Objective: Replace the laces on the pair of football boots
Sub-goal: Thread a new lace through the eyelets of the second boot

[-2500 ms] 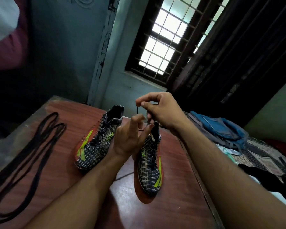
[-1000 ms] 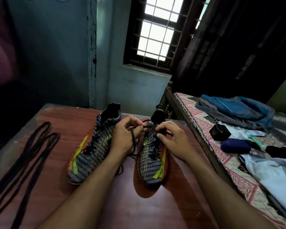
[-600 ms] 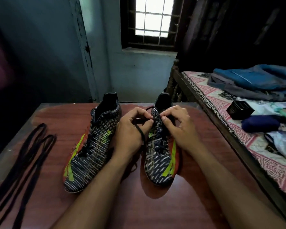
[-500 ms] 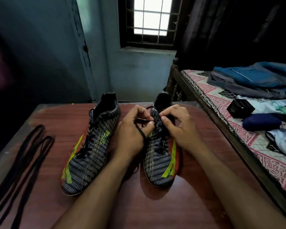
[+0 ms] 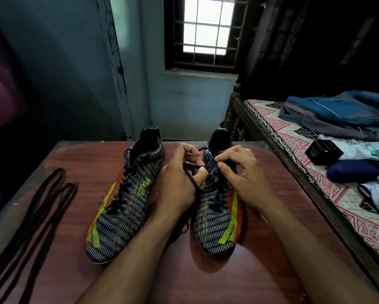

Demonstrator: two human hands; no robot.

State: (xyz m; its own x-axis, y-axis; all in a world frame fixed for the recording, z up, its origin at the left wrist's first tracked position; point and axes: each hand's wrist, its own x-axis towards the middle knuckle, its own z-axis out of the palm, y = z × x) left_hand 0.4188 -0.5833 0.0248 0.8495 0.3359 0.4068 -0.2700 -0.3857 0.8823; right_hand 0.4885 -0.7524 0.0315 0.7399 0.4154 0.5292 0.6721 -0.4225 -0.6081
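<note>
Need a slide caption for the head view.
Both hands, left and right, work the black lace on the right-side boot.

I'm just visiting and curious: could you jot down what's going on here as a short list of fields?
Activity: working the lace on a football boot
Left hand: grips the black lace
Right hand: pinches the lace at the right boot
Left boot: untouched, laced
Spare laces: loose at the table's left edge
Nearby: bed with clothes
</note>
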